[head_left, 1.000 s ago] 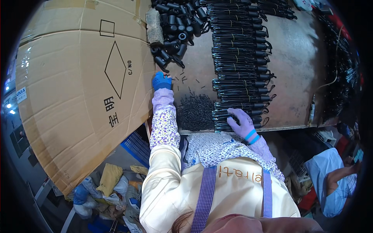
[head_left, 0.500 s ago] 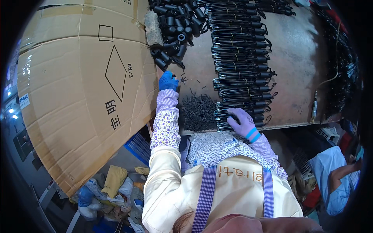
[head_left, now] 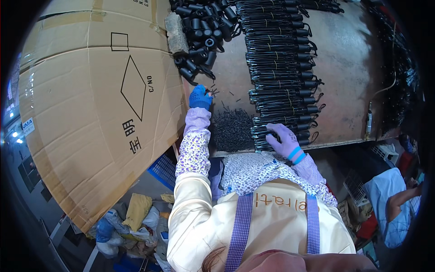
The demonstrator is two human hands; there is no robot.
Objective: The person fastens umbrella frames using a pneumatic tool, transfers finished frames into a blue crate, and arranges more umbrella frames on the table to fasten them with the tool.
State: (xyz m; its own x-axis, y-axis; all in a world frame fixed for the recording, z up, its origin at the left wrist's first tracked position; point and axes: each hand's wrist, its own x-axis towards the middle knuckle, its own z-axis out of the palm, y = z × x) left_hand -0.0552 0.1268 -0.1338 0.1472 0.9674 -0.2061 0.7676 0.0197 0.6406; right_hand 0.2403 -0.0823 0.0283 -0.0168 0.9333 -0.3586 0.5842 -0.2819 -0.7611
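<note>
Flat brown worktop (head_left: 344, 81) bears thin, rod-shaped black pins (head_left: 215, 92), axes mixed, just right of the nearer blue-gloved left hand (head_left: 200, 96), curled, contents unclear; the lilac-gloved right hand (head_left: 284, 140) lies with fingers parted.

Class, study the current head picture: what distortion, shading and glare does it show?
Head view: black fisheye vignetting rounds off the corners; the cardboard's outer edge looks bowed; thin pale glints line the black bundles; the tabletop darkens toward its right side; small lights glare at far left.
</note>
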